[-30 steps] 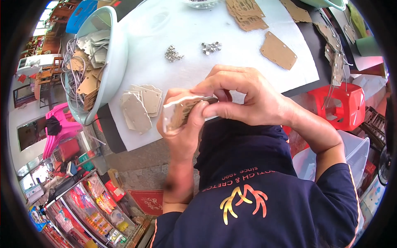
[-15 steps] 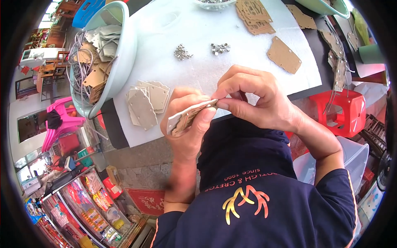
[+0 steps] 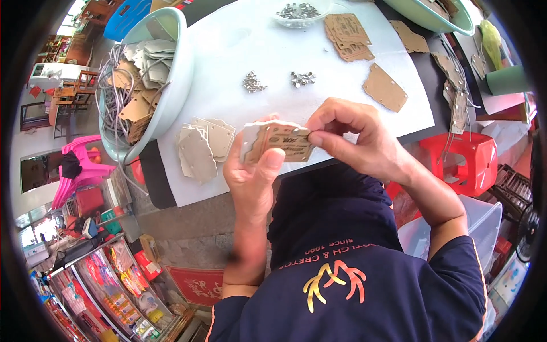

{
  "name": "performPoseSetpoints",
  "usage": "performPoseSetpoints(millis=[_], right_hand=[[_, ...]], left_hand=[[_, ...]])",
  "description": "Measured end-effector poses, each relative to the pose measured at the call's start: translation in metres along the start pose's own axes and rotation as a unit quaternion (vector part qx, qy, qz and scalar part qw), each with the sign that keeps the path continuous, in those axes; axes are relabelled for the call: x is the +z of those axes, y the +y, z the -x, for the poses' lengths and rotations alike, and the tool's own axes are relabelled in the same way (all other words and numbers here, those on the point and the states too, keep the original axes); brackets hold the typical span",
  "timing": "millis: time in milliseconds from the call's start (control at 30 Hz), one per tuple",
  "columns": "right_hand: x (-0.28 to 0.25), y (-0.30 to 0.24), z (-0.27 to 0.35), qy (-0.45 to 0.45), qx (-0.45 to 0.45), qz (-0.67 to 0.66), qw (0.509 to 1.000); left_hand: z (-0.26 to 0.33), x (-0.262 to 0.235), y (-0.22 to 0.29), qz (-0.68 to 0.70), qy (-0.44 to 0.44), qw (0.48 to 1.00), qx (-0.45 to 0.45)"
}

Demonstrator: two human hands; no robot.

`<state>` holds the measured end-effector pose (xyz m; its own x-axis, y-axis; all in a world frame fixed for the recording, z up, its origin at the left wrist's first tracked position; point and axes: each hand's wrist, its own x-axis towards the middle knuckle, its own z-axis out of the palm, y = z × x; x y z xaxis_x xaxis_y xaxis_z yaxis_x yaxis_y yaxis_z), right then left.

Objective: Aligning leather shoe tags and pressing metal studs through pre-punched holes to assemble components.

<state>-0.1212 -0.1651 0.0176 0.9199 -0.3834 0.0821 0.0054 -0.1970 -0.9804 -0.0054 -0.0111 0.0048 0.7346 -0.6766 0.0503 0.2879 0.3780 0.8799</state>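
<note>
My left hand (image 3: 252, 176) holds a small stack of brown and pale cardboard tags (image 3: 279, 141) upright in front of me, thumb across their face. My right hand (image 3: 353, 137) pinches the right edge of the same stack with thumb and fingers. Just to the left, on the white table (image 3: 245, 51), lies a fanned pile of pale tags (image 3: 199, 145). Two small heaps of metal eyelets (image 3: 253, 84) (image 3: 303, 78) lie beyond the hands.
A pale green basin (image 3: 165, 68) full of tags and cords stands at the left. More brown tags (image 3: 347, 37) (image 3: 386, 86) and a dish of eyelets (image 3: 299, 11) lie farther back. A red stool (image 3: 464, 162) is at the right, pink chairs (image 3: 80, 165) at the left.
The stack of tags has turned from edge-on and tilted to face up between both hands. The head view has shifted slightly, so the table appears a little farther away.
</note>
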Motion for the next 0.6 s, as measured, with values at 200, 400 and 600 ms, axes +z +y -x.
performPoseSetpoints(millis=[200,400,600], right_hand=[[-0.01,-0.002,0.002,0.001,0.057,0.0,0.998],[-0.012,-0.002,0.003,-0.026,0.061,0.001,0.998],[-0.015,-0.004,-0.001,-0.067,0.052,0.046,0.995]], left_hand=[[-0.003,-0.018,-0.003,-0.082,-0.028,0.996,0.034],[-0.004,-0.013,0.004,-0.069,-0.033,0.997,-0.003],[-0.004,-0.019,0.003,-0.079,-0.056,0.995,0.012]])
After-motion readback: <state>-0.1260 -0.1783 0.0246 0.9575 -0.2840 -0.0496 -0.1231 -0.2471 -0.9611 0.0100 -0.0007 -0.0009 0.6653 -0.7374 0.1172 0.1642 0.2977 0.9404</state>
